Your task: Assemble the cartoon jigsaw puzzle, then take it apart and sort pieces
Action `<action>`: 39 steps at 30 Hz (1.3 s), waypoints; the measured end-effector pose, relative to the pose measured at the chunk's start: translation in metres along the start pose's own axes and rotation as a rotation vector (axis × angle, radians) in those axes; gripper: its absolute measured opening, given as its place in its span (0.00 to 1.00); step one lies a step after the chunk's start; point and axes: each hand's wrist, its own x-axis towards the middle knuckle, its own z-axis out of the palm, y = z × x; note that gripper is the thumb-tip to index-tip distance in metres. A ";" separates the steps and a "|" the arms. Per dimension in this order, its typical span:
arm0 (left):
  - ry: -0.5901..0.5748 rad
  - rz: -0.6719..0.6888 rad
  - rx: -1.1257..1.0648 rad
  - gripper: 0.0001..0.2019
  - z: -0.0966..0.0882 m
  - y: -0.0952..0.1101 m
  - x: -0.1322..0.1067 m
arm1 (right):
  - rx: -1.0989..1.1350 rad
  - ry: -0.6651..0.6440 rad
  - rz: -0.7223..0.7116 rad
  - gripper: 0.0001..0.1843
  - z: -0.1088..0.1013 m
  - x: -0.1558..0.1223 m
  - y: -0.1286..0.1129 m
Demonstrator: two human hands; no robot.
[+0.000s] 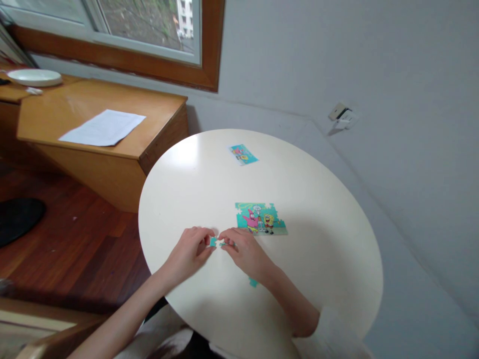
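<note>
Two bare forearms come up from the bottom edge over the near rim of a round cream table [337, 279], and a loose teal piece [253, 282] lies on the tabletop, tucked against the right forearm. Just beyond it the two hands meet fingertip to fingertip, slightly left of the table's middle. The left hand [190, 252] is curled, with thumb and forefinger pinched on a small teal puzzle piece [213, 242] held just above the tabletop. The right hand [245, 249] is curled too, its fingertips closed on a second teal piece [227, 244], which is mostly hidden by the fingers; the two pieces are almost touching. Just beyond the right hand's knuckles lies a partly assembled puzzle [261, 218], flat on the table, showing cartoon figures on a teal ground with a notched upper edge. Well apart from it, toward the far rim, lies a small picture card [243, 154] in the same colours. To the left of the table stands a wooden cabinet [112, 169] with a white sheet of paper [103, 127] on top, and further left a white plate [34, 77] below a wood-framed window [149, 30]. A wall socket [342, 115] sits on the grey wall to the right.
</note>
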 end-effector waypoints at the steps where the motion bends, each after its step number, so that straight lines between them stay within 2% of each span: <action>1: -0.001 0.000 -0.001 0.04 0.000 0.000 0.000 | 0.021 0.010 -0.001 0.08 -0.003 0.002 0.001; 4: 0.006 0.005 0.000 0.06 0.000 -0.001 0.000 | 0.092 0.079 0.063 0.06 -0.016 0.010 0.008; 7: 0.017 0.016 0.000 0.07 0.000 -0.001 0.000 | 0.209 0.194 0.238 0.04 -0.031 0.023 0.022; 10: 0.021 0.023 -0.004 0.06 0.000 -0.001 -0.001 | 0.355 0.215 0.403 0.04 -0.041 0.036 0.040; 12: 0.024 0.029 -0.007 0.06 0.000 -0.001 -0.001 | 0.396 0.231 0.441 0.06 -0.043 0.043 0.049; 26: 0.015 0.035 -0.010 0.06 0.000 -0.003 -0.001 | 0.299 0.203 0.439 0.05 -0.028 0.053 0.066; 39: 0.013 0.032 -0.001 0.05 0.001 -0.003 0.000 | 0.270 0.179 0.477 0.01 -0.028 0.056 0.066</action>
